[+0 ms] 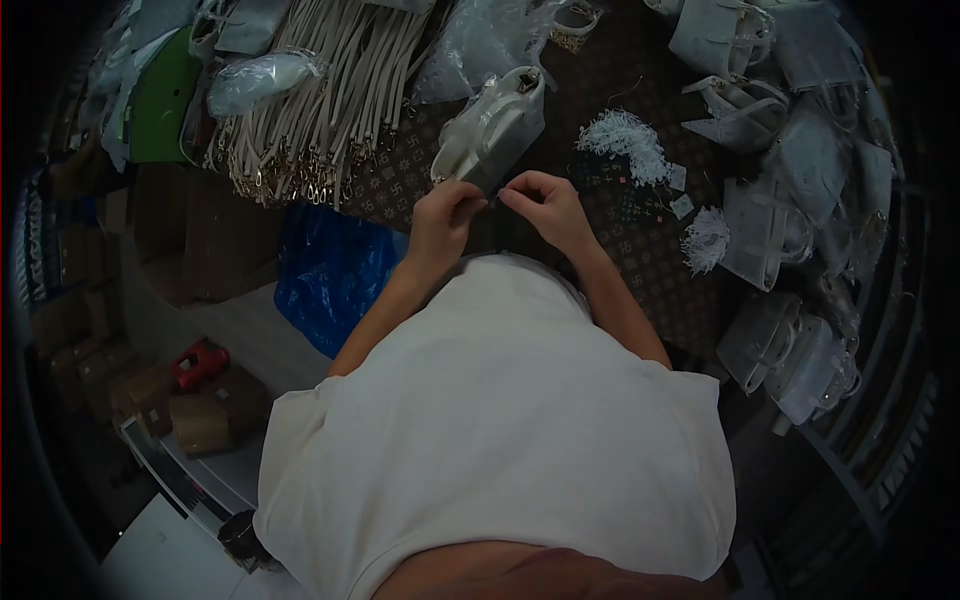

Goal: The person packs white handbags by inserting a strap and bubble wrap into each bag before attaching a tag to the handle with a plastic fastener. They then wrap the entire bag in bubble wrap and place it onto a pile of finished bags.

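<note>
My left hand (445, 220) and my right hand (550, 207) face each other at the table's near edge, thumb and fingers of both pinched together. Whatever they pinch is too small and dark to name. Just beyond them a white handbag (512, 122) lies tilted on the brown patterned table (385, 195), its handles showing and its top turned away from me. Right of the bag are a pile of white tag strings (628, 140) and a few small square tags (682, 207). A second bundle of white strings (705, 240) lies nearer the right edge.
Many beige straps with gold clasps (325, 100) cover the table's left part, beside clear plastic wrapping (485, 45). White bags (765, 225) crowd the right side. A blue plastic bag (335, 270) and a cardboard box (200, 240) stand below the left edge.
</note>
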A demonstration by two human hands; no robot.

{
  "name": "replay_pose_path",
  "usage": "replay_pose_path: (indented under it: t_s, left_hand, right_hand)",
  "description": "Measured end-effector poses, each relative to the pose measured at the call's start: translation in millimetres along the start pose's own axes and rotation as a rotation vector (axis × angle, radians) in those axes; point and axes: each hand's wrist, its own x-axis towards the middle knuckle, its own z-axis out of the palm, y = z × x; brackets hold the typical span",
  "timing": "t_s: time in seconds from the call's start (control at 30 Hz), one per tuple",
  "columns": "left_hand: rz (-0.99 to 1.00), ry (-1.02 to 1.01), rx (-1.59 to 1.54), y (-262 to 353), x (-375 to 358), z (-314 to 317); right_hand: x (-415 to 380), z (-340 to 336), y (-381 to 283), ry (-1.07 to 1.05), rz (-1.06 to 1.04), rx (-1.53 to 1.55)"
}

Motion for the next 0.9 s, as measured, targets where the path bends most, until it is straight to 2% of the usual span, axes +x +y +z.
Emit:
replay_pose_path:
  t_s: [0.03,0.07,0.1,0.13,0.2,0.23,0.27,0.3,0.33,0.37,0.43,0.5,0.53,0.57,0.6,0.63,0.67,0.73,0.8,0.87,0.9]
  left_hand:
    - [0.002,0.001,0.003,-3,1,-5]
    - [0.1,-0.047,0.227,-7,2,-12]
    - [0.196,-0.094,0.454,-8,5,-16]
    - [0.195,-0.09,0.459,-8,9,-16]
    - [0.301,0.135,0.447,-7,24,-17]
    - [0.301,0.14,0.454,-11,31,-14]
    - [0.241,0.106,0.364,-18,37,-9]
    - [0.182,0.071,0.275,-22,42,-6]
    - [0.185,0.074,0.281,-24,45,-4]
    - [0.163,0.035,0.283,-26,49,-3]
    - [0.144,-0.022,0.288,-27,55,-3]
    - [-0.025,-0.052,0.254,-27,53,-6]
    - [-0.032,-0.066,0.255,-28,51,-5]
    - [0.046,-0.034,0.371,-28,49,-5]
    - [0.127,0.001,0.487,-24,50,-5]
    - [0.125,-0.003,0.489,-17,47,-6]
    - [0.145,0.047,0.538,-7,41,-10]
    - [0.156,0.102,0.588,7,26,-8]
    - [0.031,0.002,0.469,11,10,1]
    - [-0.035,-0.038,0.435,-9,-3,13]
    - [-0.092,-0.077,0.399,-15,-5,16]
  right_hand:
    - [5,-2,3,0.042,-0.002,-0.045]
    - [12,-5,7,0.04,-0.004,-0.043]
    - [21,-7,9,0.175,-0.05,-0.173]
    - [29,-9,10,0.31,-0.096,-0.303]
    - [44,-10,6,0.269,-0.182,-0.33]
    - [52,-9,3,0.232,-0.265,-0.362]
    - [58,-6,5,0.227,-0.272,-0.359]
    - [64,0,6,0.135,-0.304,-0.392]
    - [69,3,7,0.044,-0.335,-0.424]
    - [72,4,7,0.046,-0.34,-0.418]
    - [71,5,2,-0.029,-0.233,-0.451]
    - [70,5,5,-0.014,-0.238,-0.418]
    - [68,4,8,-0.008,-0.253,-0.395]
    - [65,3,9,-0.006,-0.243,-0.389]
    - [63,2,10,0.034,-0.257,-0.254]
    - [61,1,11,0.074,-0.274,-0.12]
    - [57,-4,13,0.075,-0.273,-0.116]
    - [47,-15,20,0.063,-0.135,-0.043]
    - [44,-13,35,0.081,-0.083,-0.057]
    - [42,-10,48,0.104,-0.035,-0.072]
    - [41,-8,52,0.118,-0.024,-0.184]
